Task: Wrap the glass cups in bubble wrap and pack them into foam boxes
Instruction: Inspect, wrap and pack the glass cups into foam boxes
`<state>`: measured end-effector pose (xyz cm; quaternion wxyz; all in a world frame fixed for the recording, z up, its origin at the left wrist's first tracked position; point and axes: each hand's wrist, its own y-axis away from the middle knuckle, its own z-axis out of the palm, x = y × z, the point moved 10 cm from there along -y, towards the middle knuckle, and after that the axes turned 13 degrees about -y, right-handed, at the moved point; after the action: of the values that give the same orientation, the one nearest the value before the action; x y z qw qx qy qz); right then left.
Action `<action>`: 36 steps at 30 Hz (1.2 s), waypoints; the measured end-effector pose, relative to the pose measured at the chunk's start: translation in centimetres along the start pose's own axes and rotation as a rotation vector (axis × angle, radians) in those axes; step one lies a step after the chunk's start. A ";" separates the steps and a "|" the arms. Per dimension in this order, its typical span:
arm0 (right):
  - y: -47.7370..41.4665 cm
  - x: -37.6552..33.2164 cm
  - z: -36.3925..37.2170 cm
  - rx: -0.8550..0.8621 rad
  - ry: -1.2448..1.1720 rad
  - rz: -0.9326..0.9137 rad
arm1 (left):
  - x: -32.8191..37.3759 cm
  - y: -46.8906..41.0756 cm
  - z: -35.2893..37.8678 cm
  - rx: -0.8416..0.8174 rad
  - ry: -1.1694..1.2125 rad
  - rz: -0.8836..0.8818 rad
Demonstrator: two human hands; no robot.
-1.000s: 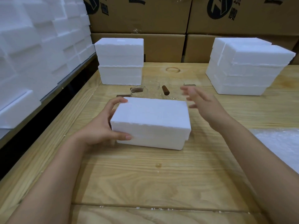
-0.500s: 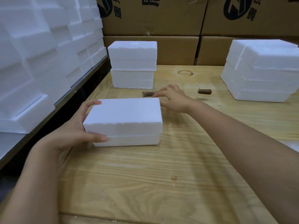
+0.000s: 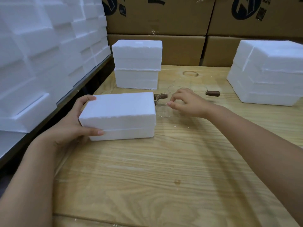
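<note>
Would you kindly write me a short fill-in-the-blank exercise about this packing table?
The left hand grips the closed white foam box at its ____ end.
The right hand pinches the rim of the clear glass cup, whose handle is ____.
The table under them is pale ____.
Missing: left; brown; wood.

Two hands (image 3: 70, 126), three glass cups (image 3: 164, 110), four cardboard cartons (image 3: 155, 17), many foam boxes (image 3: 119, 108).

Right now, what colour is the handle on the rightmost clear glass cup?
Dark brown handle; best in head view.
</note>
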<state>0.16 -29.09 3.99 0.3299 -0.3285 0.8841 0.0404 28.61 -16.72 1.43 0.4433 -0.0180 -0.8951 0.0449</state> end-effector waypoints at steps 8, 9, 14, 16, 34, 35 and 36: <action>1.8 2.3 -2.0 -0.002 -0.076 0.056 | 0.1 -1.3 0.0 0.060 0.073 0.021; 2.1 2.6 -2.2 0.001 -0.073 0.065 | 0.0 -1.5 -0.1 0.058 0.067 0.019; 4.5 -1.2 -5.9 0.423 0.072 -0.107 | -0.7 -2.7 -0.2 0.059 0.052 -0.002; 7.1 -5.7 -5.4 0.632 0.064 -0.311 | -1.0 -3.2 -0.4 0.071 0.046 -0.010; -0.3 -4.9 8.8 0.521 -0.722 0.302 | -1.0 -11.4 -0.2 0.068 -0.112 0.019; -0.7 -4.8 8.8 0.529 -0.715 0.311 | -0.9 -11.8 0.0 0.053 -0.114 0.029; -1.0 -4.7 8.7 0.533 -0.705 0.318 | -0.8 -12.1 0.2 0.044 -0.114 0.032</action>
<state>8.30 -24.80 0.17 0.6727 -0.0590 0.7370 -0.0288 29.00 -28.81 1.82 0.3912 -0.0198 -0.9172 0.0724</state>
